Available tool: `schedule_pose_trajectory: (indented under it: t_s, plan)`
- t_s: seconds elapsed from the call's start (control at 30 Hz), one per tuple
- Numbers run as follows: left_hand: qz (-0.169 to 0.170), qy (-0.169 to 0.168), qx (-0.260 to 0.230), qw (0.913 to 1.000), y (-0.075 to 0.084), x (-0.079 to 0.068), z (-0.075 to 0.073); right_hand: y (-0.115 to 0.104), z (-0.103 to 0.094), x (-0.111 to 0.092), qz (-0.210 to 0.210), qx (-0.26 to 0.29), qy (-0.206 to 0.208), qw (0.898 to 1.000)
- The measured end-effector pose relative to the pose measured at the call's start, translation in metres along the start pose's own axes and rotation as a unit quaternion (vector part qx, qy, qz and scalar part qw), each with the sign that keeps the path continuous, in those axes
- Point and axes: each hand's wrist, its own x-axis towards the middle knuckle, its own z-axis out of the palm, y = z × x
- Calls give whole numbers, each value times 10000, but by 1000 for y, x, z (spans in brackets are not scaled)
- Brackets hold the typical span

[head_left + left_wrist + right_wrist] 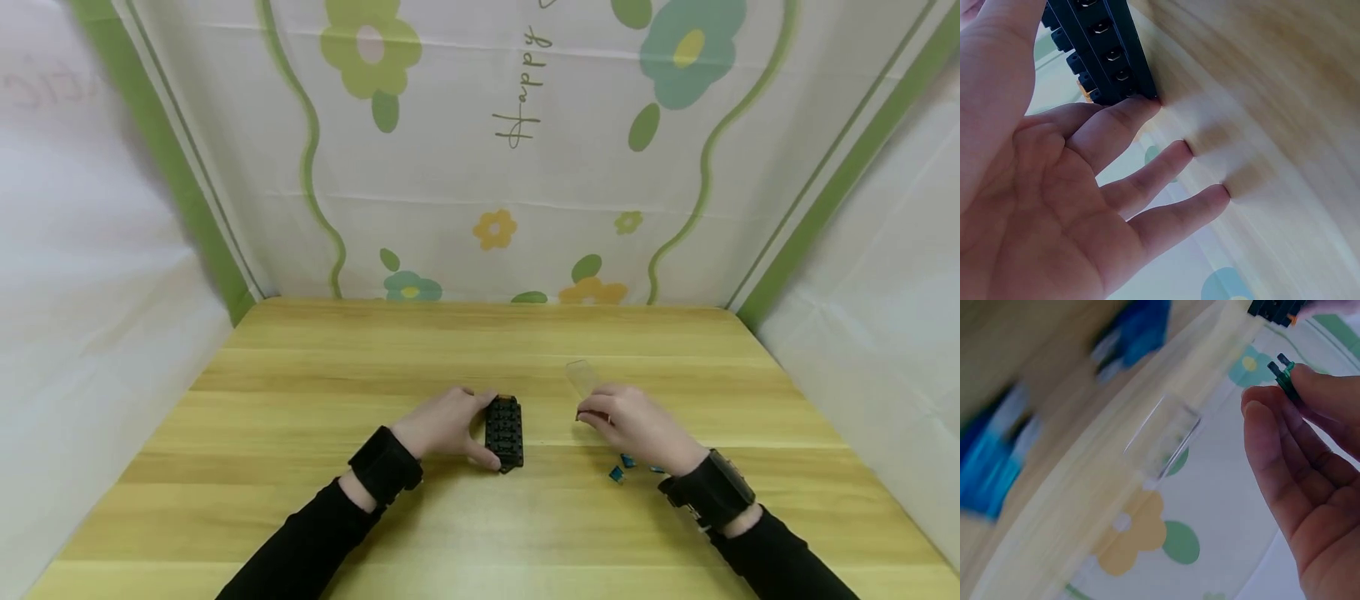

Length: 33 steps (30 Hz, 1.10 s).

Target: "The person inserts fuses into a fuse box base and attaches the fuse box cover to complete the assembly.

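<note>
A black fuse box [506, 432] with rows of slots lies on the wooden table, its long side running away from me. My left hand [446, 427] holds it by its ends, thumb at the near end and index finger at the far one. In the left wrist view the other fingers [1175, 219] spread out with tips at the table. To the right of the box, my right hand [637, 425] pinches a small green blade fuse [1286, 381] between thumb and fingertips, its two metal prongs pointing outward. Blue blade fuses [617, 474] lie beside the right wrist.
A clear plastic cover [581, 377] lies just beyond my right hand. Another blue fuse [627, 460] is close by the first, with one more partly hidden under the right wrist. A white flower-printed cloth [442, 167] hangs at the table's back edge.
</note>
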Motion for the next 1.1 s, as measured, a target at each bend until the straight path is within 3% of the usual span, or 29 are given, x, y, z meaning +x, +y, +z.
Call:
schedule_pose_trajectory:
  t_s: [0.4,0.63,0.77,1.1]
  plan:
    - [18,-9,116,9999,-1,2,-1,-16,6,44,-50,185,-266,9995]
    - [56,27,176,9998,-1,2,-1,-28,15,69,109,-148,-336,9993]
    - [75,59,179,9998,-2,1,0,-34,21,78,116,-269,-468,9985]
    - [212,88,168,9996,-3,2,0,-40,34,89,124,45,-654,9978]
